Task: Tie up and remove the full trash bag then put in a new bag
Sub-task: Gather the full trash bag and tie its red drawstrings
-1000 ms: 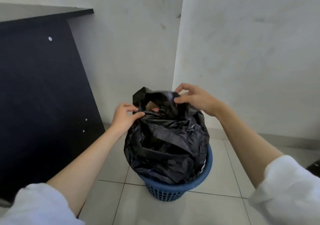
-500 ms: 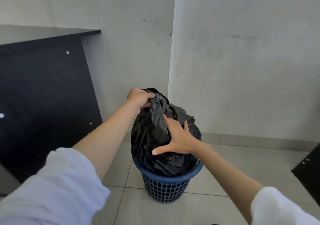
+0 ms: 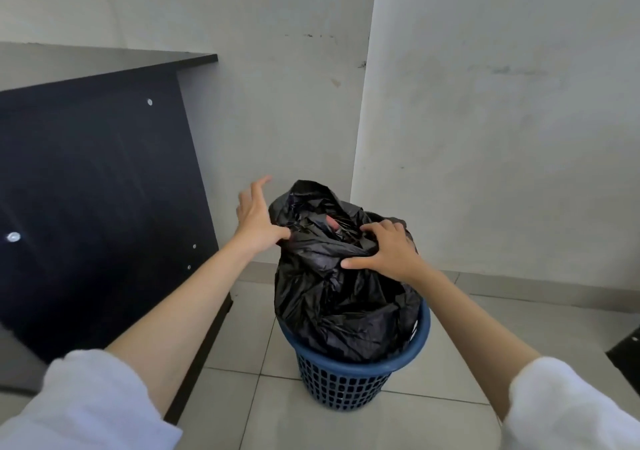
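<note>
Trash bag (image 3: 346,304) upright in basket (image 3: 346,382), mouth up; left hand (image 3: 257,223) pinching, right hand (image 3: 388,252) gripping its top.

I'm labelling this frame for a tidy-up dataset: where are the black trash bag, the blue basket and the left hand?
black trash bag (image 3: 346,311): head view, crumpled front side.
blue basket (image 3: 339,385): head view, perforated front wall.
left hand (image 3: 258,224): head view, back of the hand.
</note>
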Demonstrator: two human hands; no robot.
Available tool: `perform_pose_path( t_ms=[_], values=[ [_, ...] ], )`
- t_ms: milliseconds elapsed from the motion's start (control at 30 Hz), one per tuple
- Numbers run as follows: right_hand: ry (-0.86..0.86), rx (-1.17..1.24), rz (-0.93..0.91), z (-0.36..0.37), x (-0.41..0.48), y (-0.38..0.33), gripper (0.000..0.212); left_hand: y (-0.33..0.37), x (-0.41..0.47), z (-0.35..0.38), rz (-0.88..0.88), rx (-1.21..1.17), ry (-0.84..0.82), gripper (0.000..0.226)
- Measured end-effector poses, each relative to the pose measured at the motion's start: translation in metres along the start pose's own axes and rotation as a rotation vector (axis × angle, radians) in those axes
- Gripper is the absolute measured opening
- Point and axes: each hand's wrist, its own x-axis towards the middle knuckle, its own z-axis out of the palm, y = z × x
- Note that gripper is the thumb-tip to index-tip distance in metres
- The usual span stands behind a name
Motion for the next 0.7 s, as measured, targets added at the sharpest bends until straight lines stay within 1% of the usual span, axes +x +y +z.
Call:
perform_pose_path(
  t_ms=[33,67,100,133,167,200,267,300,333,400,433,500,533,567,600,667,700],
  values=[
    [0.013,0.064,-0.017,0.004,-0.002,-0.001,0.092,0.004,-0.002,0.002,0.122,0.067,0.069,0.082],
    [0.027,0.127,-0.033,0.008,-0.005,-0.001,0.092,0.010,-0.002,0.005,0.247,0.078,0.110,0.070],
    [0.043,0.185,-0.045,0.011,-0.009,0.000,0.089,0.015,0.000,0.009,0.345,0.084,0.120,0.053],
    [0.064,0.232,-0.049,0.012,-0.012,0.001,0.086,0.022,0.002,0.014,0.398,0.115,0.101,0.038],
    [0.084,0.272,-0.046,0.011,-0.014,0.002,0.082,0.027,0.004,0.021,0.410,0.179,0.057,0.030],
    [0.104,0.307,-0.038,0.011,-0.016,0.004,0.078,0.032,0.006,0.029,0.387,0.269,-0.010,0.030],
    [0.136,0.357,-0.019,0.008,-0.020,0.008,0.070,0.035,0.010,0.045,0.286,0.432,-0.156,0.040],
    [0.153,0.368,-0.010,0.006,-0.020,0.011,0.067,0.034,0.010,0.052,0.252,0.474,-0.186,0.039],
    [0.171,0.366,-0.003,0.004,-0.020,0.015,0.062,0.031,0.010,0.057,0.240,0.481,-0.175,0.034],
    [0.217,0.307,0.031,-0.002,-0.018,0.022,0.051,0.027,0.010,0.065,0.255,0.393,-0.090,0.021],
    [0.258,0.244,0.058,-0.006,-0.016,0.025,0.043,0.027,0.009,0.066,0.255,0.286,-0.067,0.018],
    [0.358,0.109,0.055,-0.012,-0.013,0.027,0.025,0.033,0.006,0.063,0.218,-0.015,-0.085,0.014],
    [0.399,0.088,0.006,-0.016,-0.013,0.023,0.026,0.038,0.003,0.059,0.201,-0.140,-0.110,0.011],
    [0.408,0.120,-0.062,-0.018,-0.012,0.017,0.030,0.042,0.000,0.055,0.194,-0.223,-0.133,0.010],
    [0.379,0.200,-0.122,-0.021,-0.012,0.009,0.030,0.046,-0.003,0.051,0.198,-0.269,-0.154,0.011],
    [0.293,0.393,-0.152,-0.025,-0.009,-0.010,0.025,0.052,-0.007,0.046,0.215,-0.322,-0.186,0.013],
    [0.282,0.458,-0.146,-0.025,-0.007,-0.016,0.025,0.055,-0.010,0.046,0.216,-0.354,-0.189,0.013]
  ],
)
